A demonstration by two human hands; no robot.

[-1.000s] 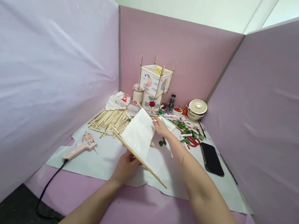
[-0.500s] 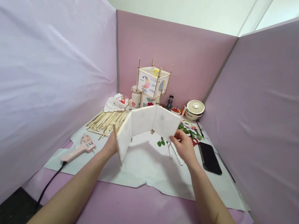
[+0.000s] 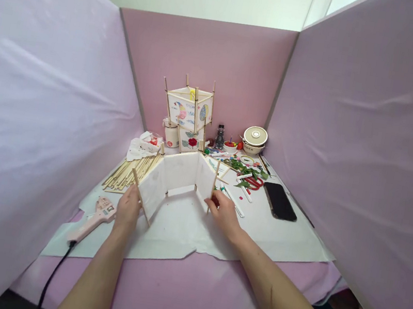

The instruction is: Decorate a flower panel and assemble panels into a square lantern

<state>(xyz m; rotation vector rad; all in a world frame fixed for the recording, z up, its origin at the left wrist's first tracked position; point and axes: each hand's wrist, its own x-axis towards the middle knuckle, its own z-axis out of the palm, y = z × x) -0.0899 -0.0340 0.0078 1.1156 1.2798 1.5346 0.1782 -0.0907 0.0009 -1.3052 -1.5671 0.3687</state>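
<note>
A lantern frame of white panels (image 3: 180, 171) joined by thin wooden sticks stands partly folded, its gap facing me. My left hand (image 3: 128, 209) is closed at the left end, by a tilted stick; its fingertips are hidden behind the panel. My right hand (image 3: 224, 212) pinches the right end panel near its upright stick. Left of my left hand lies a pink hot glue gun (image 3: 94, 219) with a black cord. White marker pens (image 3: 236, 203) lie close to my right hand.
Behind stands a finished lantern (image 3: 188, 110) with painted panels. Bamboo sticks (image 3: 131, 173) lie at the left. Red scissors (image 3: 253, 183), green leaves (image 3: 241, 168) and a phone (image 3: 279, 201) are at the right, with a lidded bowl (image 3: 254, 141) further back.
The panels have come down and nearer, and their two ends are closer together. My right hand has moved left and lower with its end. The camera view has turned right.
</note>
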